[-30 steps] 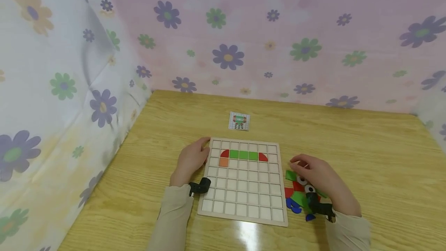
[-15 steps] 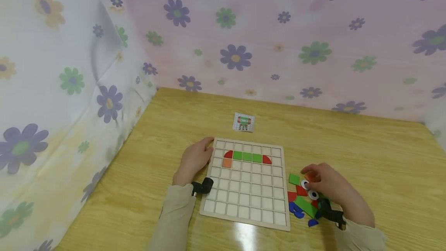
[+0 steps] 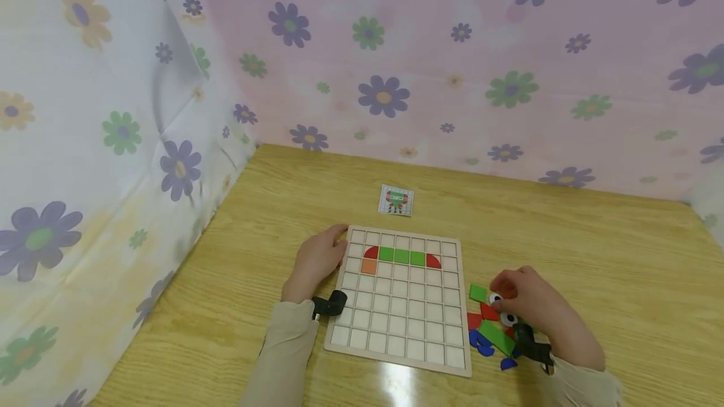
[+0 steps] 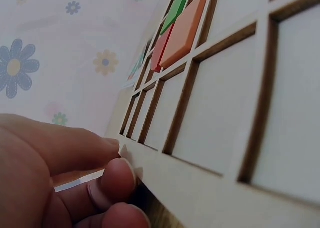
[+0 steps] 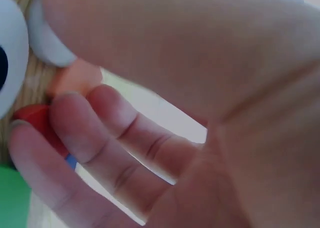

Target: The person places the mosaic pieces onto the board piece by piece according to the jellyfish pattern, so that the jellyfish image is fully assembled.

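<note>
Left hand point(image 3: 313, 264): rests on the yellow wood-grain surface point(image 3: 594, 250) at the left edge of the pale wooden grid board point(image 3: 398, 325), wrist bent inward, beige sleeve behind it. Its fingers point(image 4: 107, 180) are curled, their tips pressed against the board's rim, thumb on the near corner.

Right hand point(image 3: 528, 306): lies palm down over the heap of loose coloured flat shapes point(image 3: 492, 331) just right of the board. Its fingers point(image 5: 100, 133) are curled together, closing on a small orange piece point(image 5: 75, 78); whether it is lifted off the surface cannot be told. A white disc eye piece point(image 3: 495, 298) lies touching the fingertips.

Board: second row holds a red quarter-round point(image 3: 371, 252), a green bar point(image 3: 401, 255) and a second red quarter-round point(image 3: 433, 260); an orange square tile point(image 3: 368, 265) sits below the left one.

Small picture card point(image 3: 396, 200): flat on the surface beyond the board, well apart from both hands.
</note>
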The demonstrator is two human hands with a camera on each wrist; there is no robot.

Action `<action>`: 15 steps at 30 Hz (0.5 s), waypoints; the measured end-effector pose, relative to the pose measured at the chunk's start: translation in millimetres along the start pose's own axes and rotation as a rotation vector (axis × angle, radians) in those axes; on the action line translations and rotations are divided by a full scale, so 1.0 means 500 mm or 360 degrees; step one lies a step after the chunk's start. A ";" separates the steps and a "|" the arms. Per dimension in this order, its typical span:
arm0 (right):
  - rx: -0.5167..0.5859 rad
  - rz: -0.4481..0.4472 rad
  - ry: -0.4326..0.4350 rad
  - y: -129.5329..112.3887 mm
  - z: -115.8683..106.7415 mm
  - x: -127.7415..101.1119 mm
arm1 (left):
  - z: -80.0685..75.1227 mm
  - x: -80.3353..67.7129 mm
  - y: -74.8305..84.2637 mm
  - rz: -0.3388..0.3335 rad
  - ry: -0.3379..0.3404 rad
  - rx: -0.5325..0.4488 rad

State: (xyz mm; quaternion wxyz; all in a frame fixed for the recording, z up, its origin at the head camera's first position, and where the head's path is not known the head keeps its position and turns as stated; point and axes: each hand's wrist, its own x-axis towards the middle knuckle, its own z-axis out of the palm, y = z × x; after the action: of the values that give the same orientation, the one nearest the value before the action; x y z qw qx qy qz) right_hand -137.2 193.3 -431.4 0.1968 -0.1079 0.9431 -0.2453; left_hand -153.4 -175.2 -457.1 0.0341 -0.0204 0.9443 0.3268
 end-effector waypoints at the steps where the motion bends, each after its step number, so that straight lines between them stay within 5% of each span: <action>1: -0.0015 -0.0001 0.0009 0.000 0.001 0.001 | 0.000 -0.001 0.000 0.0007 0.0005 0.0007; 15: -0.0072 -0.0037 0.0224 -0.007 0.011 0.023 | 0.002 0.001 0.000 -0.0015 0.0036 0.0038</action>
State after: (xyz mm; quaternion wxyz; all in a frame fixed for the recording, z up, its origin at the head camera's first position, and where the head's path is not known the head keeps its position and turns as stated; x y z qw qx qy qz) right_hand -144.8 184.7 -437.8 0.1246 -0.1057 0.9586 -0.2332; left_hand -153.8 -174.7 -457.8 0.0252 -0.0282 0.9483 0.3150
